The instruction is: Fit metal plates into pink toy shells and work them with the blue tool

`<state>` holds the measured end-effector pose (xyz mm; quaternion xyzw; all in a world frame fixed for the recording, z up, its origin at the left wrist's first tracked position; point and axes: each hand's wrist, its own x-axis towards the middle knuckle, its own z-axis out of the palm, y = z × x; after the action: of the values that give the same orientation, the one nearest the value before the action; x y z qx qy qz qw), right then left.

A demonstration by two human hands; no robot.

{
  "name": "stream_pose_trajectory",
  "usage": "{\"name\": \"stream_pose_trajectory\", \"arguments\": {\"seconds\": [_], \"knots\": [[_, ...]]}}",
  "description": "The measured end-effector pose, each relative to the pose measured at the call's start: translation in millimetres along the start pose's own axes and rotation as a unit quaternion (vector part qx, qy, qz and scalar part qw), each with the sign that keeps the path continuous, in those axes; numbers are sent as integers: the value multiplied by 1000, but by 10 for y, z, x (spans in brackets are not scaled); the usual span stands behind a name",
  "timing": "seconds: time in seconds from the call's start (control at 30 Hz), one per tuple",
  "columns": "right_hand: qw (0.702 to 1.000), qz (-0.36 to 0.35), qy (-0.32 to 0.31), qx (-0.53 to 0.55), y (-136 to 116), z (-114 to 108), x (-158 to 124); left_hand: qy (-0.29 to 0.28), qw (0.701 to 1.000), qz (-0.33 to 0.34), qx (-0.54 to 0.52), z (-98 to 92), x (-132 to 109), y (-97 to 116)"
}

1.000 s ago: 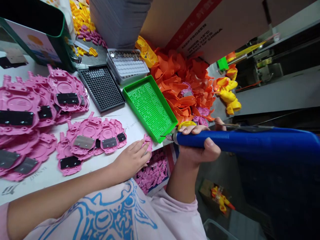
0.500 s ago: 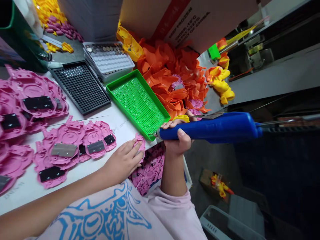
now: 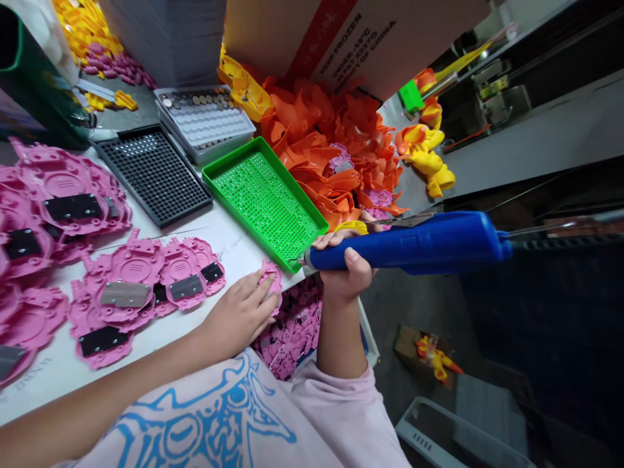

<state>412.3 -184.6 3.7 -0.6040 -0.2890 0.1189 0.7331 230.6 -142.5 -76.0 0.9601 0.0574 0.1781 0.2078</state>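
Note:
My right hand (image 3: 348,266) is wrapped round a blue electric screwdriver (image 3: 414,246), held nearly level. Its tip reaches the near corner of a green perforated tray (image 3: 263,205) dotted with small shiny screws. My left hand (image 3: 244,309) presses on a pink plastic piece (image 3: 273,279) at the table edge, its fingers close together and covering most of the piece. To the left of that hand lie several pink plastic housings (image 3: 134,266), some with black or grey plates screwed on.
Behind the green tray are a black perforated tray (image 3: 156,175), a stack of white trays (image 3: 205,120) with round metal pieces, and a heap of orange plastic parts (image 3: 316,143). A large carton (image 3: 390,45) stands at the back. Below the edge is a bin of pink parts (image 3: 292,338).
The view has shifted slightly. My right hand and the screwdriver stay at the tray's near corner, and my left hand keeps its place on the pink piece.

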Motion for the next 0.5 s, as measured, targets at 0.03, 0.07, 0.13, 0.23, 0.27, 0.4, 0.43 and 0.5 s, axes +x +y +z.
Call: {"name": "stream_pose_trajectory", "arguments": {"seconds": [0.03,0.07,0.13,0.23,0.27,0.4,0.43,0.5], "knots": [[1000,-7,2,-4,-29,2,10,0,1000,0,1,-2,1,1],[1000,-14,4,-6,-66,5,23,2,1000,0,2,-4,2,2],[999,-36,2,-4,-159,11,58,6,1000,0,1,-10,7,5],[997,-79,-14,6,-315,29,100,7,1000,2,-7,-14,8,9],[996,-88,-18,8,-360,38,103,7,1000,3,-10,-12,6,10],[997,-64,-32,7,-423,98,34,9,1000,1,-14,-1,-5,13],[998,-55,-35,8,-405,115,2,12,1000,1,-14,2,-5,14],[998,-44,-40,12,-340,145,-63,18,1000,3,-12,4,-4,17]]}}
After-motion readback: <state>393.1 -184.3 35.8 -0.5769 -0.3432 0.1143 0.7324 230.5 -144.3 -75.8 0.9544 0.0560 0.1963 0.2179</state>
